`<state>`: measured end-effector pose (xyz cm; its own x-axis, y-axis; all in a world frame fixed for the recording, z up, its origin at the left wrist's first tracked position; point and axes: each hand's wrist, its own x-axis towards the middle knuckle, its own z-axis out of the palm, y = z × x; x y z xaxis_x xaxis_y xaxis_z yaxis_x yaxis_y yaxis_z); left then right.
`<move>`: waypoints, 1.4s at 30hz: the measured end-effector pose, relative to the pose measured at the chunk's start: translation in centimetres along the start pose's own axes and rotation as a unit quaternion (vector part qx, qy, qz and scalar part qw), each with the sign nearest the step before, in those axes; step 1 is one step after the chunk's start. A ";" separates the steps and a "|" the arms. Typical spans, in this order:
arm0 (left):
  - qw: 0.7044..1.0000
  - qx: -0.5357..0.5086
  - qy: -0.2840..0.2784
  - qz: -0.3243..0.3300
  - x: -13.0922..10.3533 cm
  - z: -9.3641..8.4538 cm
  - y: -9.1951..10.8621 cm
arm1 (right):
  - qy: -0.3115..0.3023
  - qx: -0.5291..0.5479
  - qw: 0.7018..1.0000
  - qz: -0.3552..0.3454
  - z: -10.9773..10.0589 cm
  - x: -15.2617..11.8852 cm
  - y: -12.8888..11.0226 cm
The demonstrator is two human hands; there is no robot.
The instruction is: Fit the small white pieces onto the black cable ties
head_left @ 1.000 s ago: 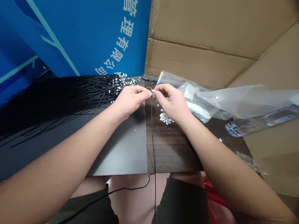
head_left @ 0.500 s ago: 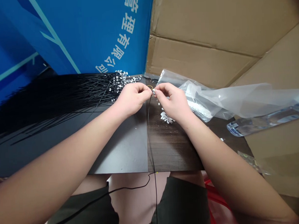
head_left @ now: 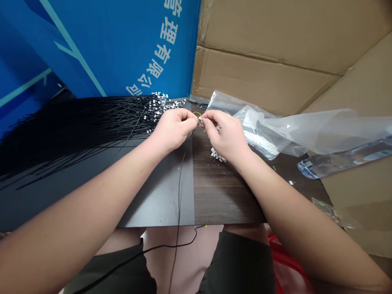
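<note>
Above the seam of the table, my left hand (head_left: 174,129) pinches a thin black wire (head_left: 178,186) close to its end. The rest of the wire hangs over the table's front edge. Fingertip to fingertip with it, my right hand (head_left: 227,130) is closed on a small white connector (head_left: 200,119), which meets the wire's end; the fingers partly hide how they join. A thin yellow loop (head_left: 197,114) shows just behind the fingertips. Below my right hand lies a small heap of loose white connectors (head_left: 217,155).
A big bundle of black wires (head_left: 84,126) with white ends covers the left rear of the table (head_left: 153,201). Clear plastic bags (head_left: 260,135), one holding white pieces, lie at right. A blue panel (head_left: 113,46) and cardboard (head_left: 259,31) stand behind. Another cable (head_left: 123,263) crosses below.
The hanging wire has swung left and now slants across the grey part of the table. My right fingers have turned slightly around the white connector; both hands stay in place.
</note>
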<state>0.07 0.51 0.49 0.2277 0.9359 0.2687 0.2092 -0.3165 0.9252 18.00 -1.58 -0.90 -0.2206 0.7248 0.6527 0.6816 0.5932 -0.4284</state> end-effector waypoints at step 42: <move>0.998 -0.053 0.004 -0.040 -0.2 0.3 0.0 | -0.045 -0.148 0.987 -0.045 0.3 -0.3 0.0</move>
<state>0.27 0.29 0.36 0.2074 0.9586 0.1949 0.1252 -0.2236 0.9666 17.90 -1.71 -1.27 -0.3412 0.7103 0.6157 0.8280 0.5372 -0.1609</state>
